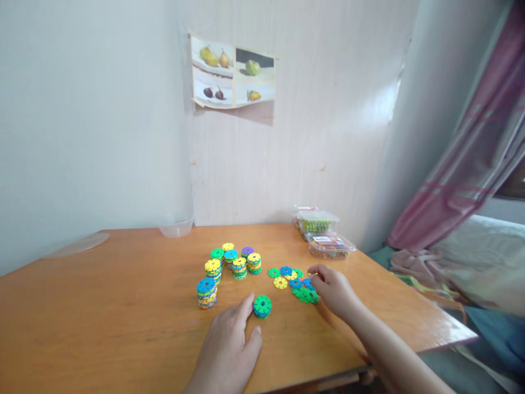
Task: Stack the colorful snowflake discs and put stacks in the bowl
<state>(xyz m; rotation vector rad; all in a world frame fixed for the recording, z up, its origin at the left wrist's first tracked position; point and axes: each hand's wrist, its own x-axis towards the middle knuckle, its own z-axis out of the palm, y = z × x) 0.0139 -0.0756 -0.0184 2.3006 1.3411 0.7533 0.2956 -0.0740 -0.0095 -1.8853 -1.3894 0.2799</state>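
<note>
My left hand [230, 343] rests on the table, thumb and index finger apart. Its index fingertip is at the left side of a short stack of notched plastic discs [262, 306], green on top and blue below. To the right, my right hand [335, 290] reaches over a loose spread of flat discs [281, 283] in green, blue and yellow. Its fingers are bent into a pinch, and a sliver of a yellow disc [313, 274] shows between thumb and index finger. Most of that disc is hidden.
Several taller disc stacks [207, 294] stand left of centre. A clear bowl [176, 227] sits at the back left, near a clear lid [77, 244]. Clear boxes of small colourful pieces [331, 247] are piled at the back right. The table's right edge [418, 301] borders cloth and bedding.
</note>
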